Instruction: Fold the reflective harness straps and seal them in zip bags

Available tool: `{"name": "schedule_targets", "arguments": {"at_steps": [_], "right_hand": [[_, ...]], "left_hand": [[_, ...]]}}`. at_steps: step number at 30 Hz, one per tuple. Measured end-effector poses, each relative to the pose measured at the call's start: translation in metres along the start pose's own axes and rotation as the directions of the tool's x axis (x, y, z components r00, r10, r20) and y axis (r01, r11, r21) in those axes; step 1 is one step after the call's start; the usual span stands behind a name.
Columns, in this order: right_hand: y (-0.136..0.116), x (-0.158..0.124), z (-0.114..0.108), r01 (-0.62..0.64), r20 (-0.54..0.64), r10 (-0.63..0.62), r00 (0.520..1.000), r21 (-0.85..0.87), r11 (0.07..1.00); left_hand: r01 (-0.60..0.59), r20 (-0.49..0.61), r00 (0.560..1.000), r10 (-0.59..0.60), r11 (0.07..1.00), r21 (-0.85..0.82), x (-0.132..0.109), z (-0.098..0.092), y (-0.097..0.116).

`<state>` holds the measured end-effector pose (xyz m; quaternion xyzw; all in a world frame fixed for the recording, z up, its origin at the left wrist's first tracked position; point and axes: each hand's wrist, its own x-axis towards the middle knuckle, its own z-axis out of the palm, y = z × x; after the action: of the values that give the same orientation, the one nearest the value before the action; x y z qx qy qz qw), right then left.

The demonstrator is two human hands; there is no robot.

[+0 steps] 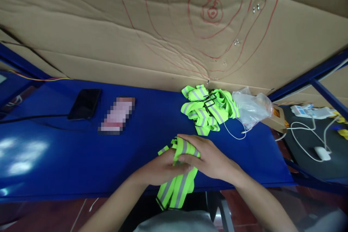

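Observation:
Both of my hands are closed around a neon yellow-green reflective strap [181,188] with a grey stripe, at the front of the blue table. Part of the strap loops up over my left hand [160,168], whose fingers are partly hidden behind the band. My right hand [208,156] presses on the strap from the right, its thumb across the front. The strap's lower lengths hang past the table's front edge. Farther back lies a heap of similar reflective straps [199,110] with black buckles, apart from my hands.
A clear plastic bag [248,107] lies right of the heap, near a white cable [237,137]. On the left are a black phone [85,104] with a cable and a pixelated device [118,114]. Brown cardboard [108,43] with red marker lines stands behind the blue table [81,163].

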<state>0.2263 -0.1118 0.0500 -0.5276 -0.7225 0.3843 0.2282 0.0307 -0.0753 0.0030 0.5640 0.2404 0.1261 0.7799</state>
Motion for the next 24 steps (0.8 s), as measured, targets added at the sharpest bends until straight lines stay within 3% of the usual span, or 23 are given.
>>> {"name": "schedule_targets", "arguments": {"at_steps": [4, 6, 8, 12, 16, 20, 24], "right_hand": [[0.003, 0.01, 0.003, 0.033, -0.158, -0.026, 0.987, 0.042, 0.999], [0.004, 0.014, 0.001, 0.065, -0.257, -0.05, 0.965, 0.052, 0.997], [0.004, 0.014, -0.003, 0.082, -0.293, -0.055, 0.955, 0.082, 0.993], [0.003, 0.009, -0.009, -0.011, -0.225, 0.053, 0.973, 0.183, 0.983], [0.005, 0.008, -0.01, -0.089, -0.196, 0.161, 0.967, 0.335, 0.938], [0.012, 0.011, -0.011, -0.187, -0.084, 0.267, 0.96, 0.518, 0.834], [0.022, 0.013, -0.012, -0.233, 0.016, 0.263, 0.965, 0.519, 0.822]], "left_hand": [[0.08, 0.062, 0.996, -0.059, 0.899, -0.43, 0.001, 0.012, -0.013], [0.086, 0.071, 0.996, -0.058, 0.871, -0.483, 0.002, 0.019, -0.017], [0.105, 0.086, 0.993, -0.075, 0.896, -0.432, 0.003, 0.022, -0.019], [0.127, 0.068, 0.991, -0.112, 0.944, -0.306, 0.0, 0.017, -0.02], [0.106, 0.006, 0.994, -0.106, 0.994, -0.029, -0.005, 0.011, -0.014], [0.106, -0.021, 0.994, -0.104, 0.982, 0.157, -0.004, 0.011, -0.004], [0.11, -0.042, 0.994, -0.103, 0.956, 0.271, -0.003, 0.009, -0.001]]}}
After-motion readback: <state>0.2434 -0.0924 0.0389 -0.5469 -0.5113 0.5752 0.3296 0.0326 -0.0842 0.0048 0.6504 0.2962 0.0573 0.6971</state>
